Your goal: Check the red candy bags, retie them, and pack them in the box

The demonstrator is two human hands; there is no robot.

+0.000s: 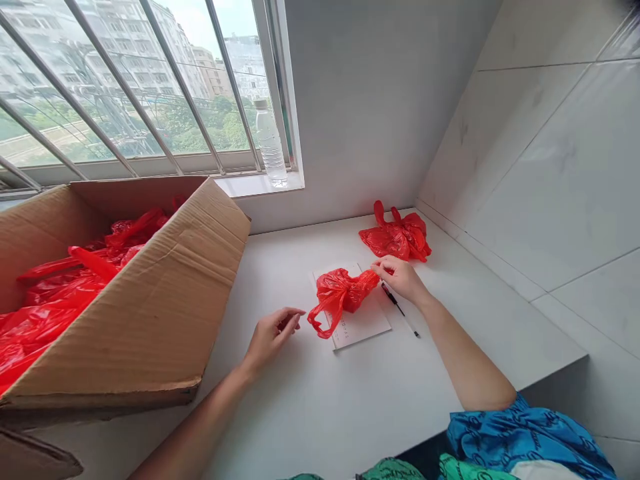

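On the white counter [310,407], your right fingers [385,263] pinch a crumpled red plastic bag [345,291] over white paper [363,325]; your loosely curled left fingers [286,312] look empty. One red bag behind [397,240] looks tied; a brown cardboard box [165,313] holds more.

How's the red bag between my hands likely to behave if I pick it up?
The red bag will probably flop and change shape, since its thin plastic is crumpled. Its glossy surface may feel slightly slippery. It seems unlikely to roll, given its bunched, irregular outline.
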